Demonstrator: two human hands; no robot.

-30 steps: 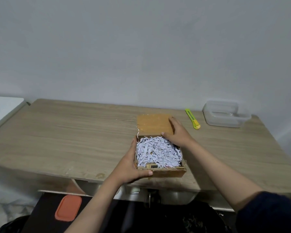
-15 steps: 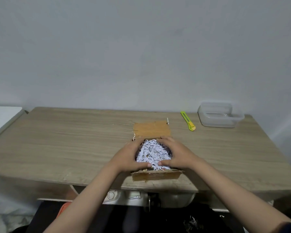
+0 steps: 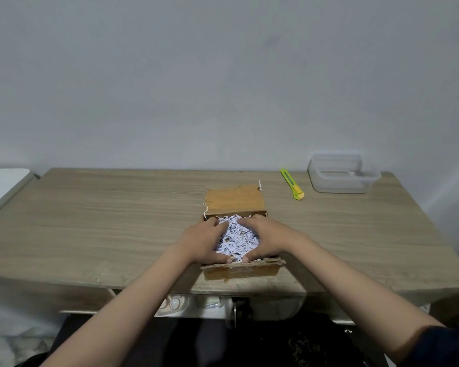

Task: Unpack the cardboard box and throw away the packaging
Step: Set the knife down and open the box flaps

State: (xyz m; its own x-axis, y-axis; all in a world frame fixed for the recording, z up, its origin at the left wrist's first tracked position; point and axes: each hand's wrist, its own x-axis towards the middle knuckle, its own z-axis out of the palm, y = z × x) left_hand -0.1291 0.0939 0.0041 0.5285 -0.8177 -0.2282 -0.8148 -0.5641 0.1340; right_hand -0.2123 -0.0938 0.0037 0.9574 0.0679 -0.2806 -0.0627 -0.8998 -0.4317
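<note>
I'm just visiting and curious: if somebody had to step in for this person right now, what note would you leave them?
Left hand and right hand: both inside the cardboard box, fingers curled round the shredded paper, gathering it from either side.
Box: at the near edge of the wooden table, its flap folded back and open.
Done: box opened.
Left: lift out the paper, find whatever lies under it (hidden for now), throw the packaging away.
Also on the table: a green utility knife and a clear plastic container, far right.
</note>
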